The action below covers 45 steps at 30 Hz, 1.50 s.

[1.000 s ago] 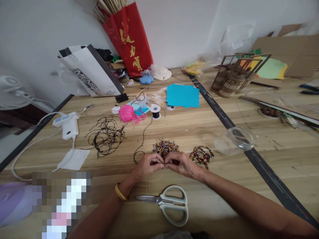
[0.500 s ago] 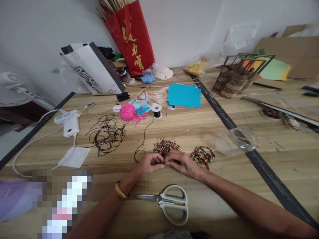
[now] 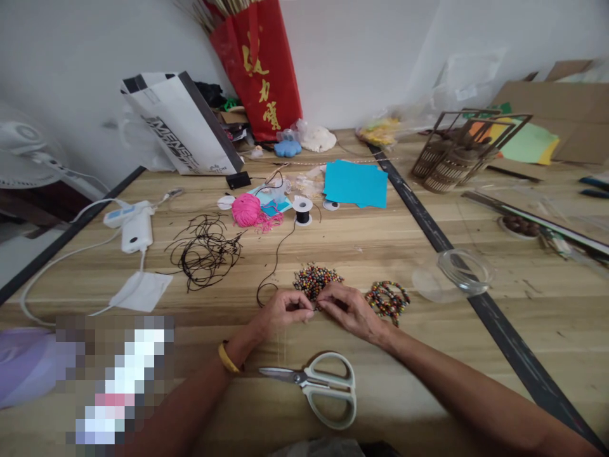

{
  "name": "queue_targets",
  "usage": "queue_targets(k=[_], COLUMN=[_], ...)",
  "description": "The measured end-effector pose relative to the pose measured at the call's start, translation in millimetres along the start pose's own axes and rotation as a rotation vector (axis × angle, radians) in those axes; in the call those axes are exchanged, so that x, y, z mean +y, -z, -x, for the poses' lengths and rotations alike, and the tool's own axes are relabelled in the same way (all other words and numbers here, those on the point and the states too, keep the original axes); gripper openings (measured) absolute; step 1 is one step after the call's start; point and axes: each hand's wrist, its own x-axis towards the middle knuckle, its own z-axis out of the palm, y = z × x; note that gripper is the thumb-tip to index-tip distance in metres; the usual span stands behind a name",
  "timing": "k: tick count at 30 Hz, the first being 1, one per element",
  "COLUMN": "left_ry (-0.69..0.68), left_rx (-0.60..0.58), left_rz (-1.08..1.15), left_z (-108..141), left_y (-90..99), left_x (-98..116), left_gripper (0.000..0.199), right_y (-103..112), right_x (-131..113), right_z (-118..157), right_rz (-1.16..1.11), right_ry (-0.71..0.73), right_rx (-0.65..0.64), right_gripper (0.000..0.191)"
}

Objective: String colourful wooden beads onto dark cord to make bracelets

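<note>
Fingertips pinched, my left hand is just in front of a pile of small multicoloured beads. Thin pale threads hang below it and seem to run from its fingers. Close beside it, my right hand is also closed in a pinch at the pile's near edge. A tiny dark speck shows between the two sets of fingertips, too small to name. Strung bead loops lie right of my right hand. Scissors with pale handles rest nearer to me, blades pointing left.
A spool of black cord stands behind the beads, its cord trailing toward my left hand. Tangled black cord lies left, near pink yarn. Blue paper is farther back. A clear round dish sits to the right.
My fingertips have moved slightly apart, the right hand shifting a little to the right toward the bead pile. The whole view has tilted slightly. Scissors and bead loops stay put on the table.
</note>
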Motion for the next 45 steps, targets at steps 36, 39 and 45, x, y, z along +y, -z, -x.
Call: queue_targets(k=[36, 39, 45], left_ry=[-0.072, -0.068, -0.064], left_rx=[0.058, 0.057, 0.059], left_rz=[0.106, 0.096, 0.103], left_z=[-5.0, -4.5, -3.6], left_y=[3.7, 3.7, 4.5], left_x=[-7.0, -5.8, -3.8], left_gripper=[0.027, 0.027, 0.028], right_y=[1.5, 2.1, 3.2], right_x=[-4.3, -2.9, -1.0], right_z=[3.8, 3.5, 2.9], right_rz=[0.466, 0.446, 0.439], right_ry=[0.020, 0.025, 0.035], right_rx=[-0.218, -0.224, -0.240], right_gripper=[0.014, 0.013, 0.014])
